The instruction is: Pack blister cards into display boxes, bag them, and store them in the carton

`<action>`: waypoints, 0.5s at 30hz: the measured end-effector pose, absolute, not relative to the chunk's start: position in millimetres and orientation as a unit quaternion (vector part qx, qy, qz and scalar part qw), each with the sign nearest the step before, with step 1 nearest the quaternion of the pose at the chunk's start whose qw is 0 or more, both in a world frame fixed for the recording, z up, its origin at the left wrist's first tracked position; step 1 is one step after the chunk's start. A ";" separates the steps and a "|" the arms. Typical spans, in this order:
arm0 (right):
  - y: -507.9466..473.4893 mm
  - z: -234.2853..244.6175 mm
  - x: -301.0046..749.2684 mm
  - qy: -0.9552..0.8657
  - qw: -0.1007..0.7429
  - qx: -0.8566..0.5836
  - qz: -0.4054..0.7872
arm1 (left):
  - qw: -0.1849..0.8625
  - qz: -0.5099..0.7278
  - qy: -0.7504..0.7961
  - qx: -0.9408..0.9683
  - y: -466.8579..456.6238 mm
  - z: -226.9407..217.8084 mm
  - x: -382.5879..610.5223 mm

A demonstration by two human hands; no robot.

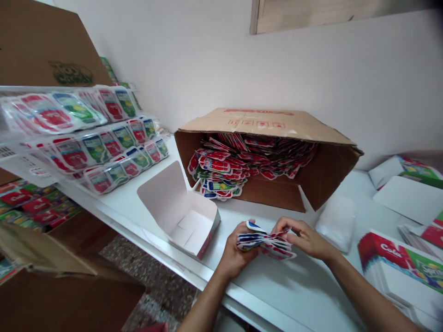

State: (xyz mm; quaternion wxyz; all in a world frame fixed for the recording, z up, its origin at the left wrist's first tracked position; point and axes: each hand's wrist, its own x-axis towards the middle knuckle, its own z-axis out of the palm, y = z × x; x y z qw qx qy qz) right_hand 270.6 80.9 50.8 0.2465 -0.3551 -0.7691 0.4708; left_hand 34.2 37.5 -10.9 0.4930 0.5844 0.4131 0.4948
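Observation:
A bundle of bottle-shaped candy packets (266, 246) in red, blue and white is fanned out above the table. My left hand (238, 251) is wrapped round the bundle's left end. At the right end, the thumb and fingers of my right hand (301, 235) pinch the edge of a packet. Behind my hands, a large cardboard carton (270, 122) lies on its side, its mouth facing me, with many loose packets (221, 166) piled inside. Left of my hands stands a small white display box (187, 221) with its lid raised and nothing inside.
Rows of packets in clear plastic (121, 138) are stacked at the left. Flat printed cartons (398, 267) lie at the right, near a pile of clear plastic bags (335, 223). Below the table's left edge stands an open brown carton (62, 295).

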 end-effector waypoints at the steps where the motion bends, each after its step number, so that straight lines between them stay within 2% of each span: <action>1: 79.0 49.7 270.5 -0.764 0.252 -0.360 0.473 | 0.512 0.505 0.416 0.557 36.7 -10.3 35.4; 7: 67.4 44.5 267.5 -0.728 0.265 -0.417 0.475 | 0.582 0.509 0.408 0.485 37.5 -7.7 38.2; 12: 53.9 32.0 262.8 -0.725 0.306 -0.354 0.505 | 0.547 0.520 0.430 0.495 39.7 -12.4 37.6; 15: 45.0 22.9 256.8 -0.721 0.308 -0.411 0.466 | 0.553 0.534 0.425 0.478 40.8 -11.8 36.6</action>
